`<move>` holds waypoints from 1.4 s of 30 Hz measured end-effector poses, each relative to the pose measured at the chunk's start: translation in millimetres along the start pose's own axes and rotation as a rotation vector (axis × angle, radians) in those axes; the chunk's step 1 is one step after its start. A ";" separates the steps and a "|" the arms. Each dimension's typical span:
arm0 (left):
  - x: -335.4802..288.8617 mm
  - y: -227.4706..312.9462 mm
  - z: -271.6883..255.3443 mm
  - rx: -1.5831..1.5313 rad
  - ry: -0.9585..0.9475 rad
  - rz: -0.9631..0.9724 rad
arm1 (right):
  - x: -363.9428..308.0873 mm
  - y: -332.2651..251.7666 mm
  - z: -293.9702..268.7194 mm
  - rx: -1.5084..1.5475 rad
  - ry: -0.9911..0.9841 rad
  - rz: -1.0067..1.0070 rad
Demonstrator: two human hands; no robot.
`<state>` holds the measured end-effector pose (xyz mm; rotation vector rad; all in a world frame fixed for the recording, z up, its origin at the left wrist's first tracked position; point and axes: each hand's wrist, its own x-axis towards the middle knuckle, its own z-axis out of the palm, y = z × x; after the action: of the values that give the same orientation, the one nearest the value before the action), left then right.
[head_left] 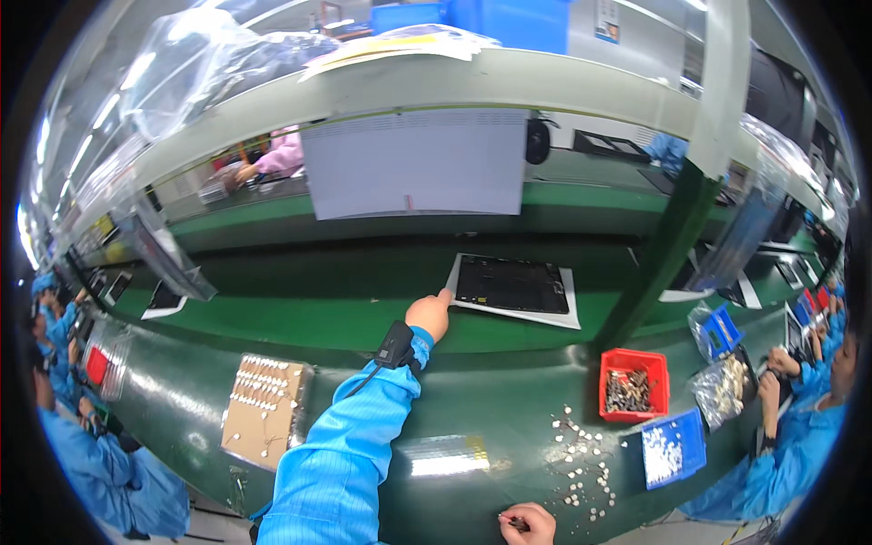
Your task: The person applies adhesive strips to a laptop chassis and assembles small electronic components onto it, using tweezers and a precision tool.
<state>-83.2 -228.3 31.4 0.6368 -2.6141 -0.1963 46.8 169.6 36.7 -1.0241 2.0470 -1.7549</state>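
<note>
My left hand (429, 315), in a blue sleeve with a black device strapped at the wrist, reaches far forward. Its fingers are closed on the left edge of a flat white sheet (570, 313). On that sheet lies a black rectangular electronic panel (511, 283) with a small yellow mark near one corner. Low in the picture, close to the front, my right hand (529, 524) is closed around something small and dark, too hidden to name. Loose small white pieces with thin dark wires (581, 454) are scattered to its upper right.
A brown board (263, 409) with rows of white pieces lies at left. At right stand a red bin (634, 386) of small parts and a blue bin (674, 448) of white pieces. A green post (658, 245) rises behind them. Co-workers in blue (799, 445) sit at both sides.
</note>
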 end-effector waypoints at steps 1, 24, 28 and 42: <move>-5.6 -8.0 -4.2 -0.113 0.112 -0.128 | 1.5 -1.2 1.3 0.002 0.029 0.003; 11.7 -31.2 -22.5 0.124 -0.128 -0.640 | -0.1 2.4 6.2 -0.123 0.072 -0.082; 19.7 -56.6 -20.4 -0.135 -0.128 -0.884 | -2.4 1.9 6.8 -0.133 0.066 -0.049; 17.8 -98.9 -22.1 -0.018 -0.362 -0.721 | 6.7 12.5 8.7 -0.136 0.076 -0.026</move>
<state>-47.5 -324.8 34.6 1.6484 -2.5755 -0.5968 43.0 158.9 24.5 -1.0415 2.2359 -1.7127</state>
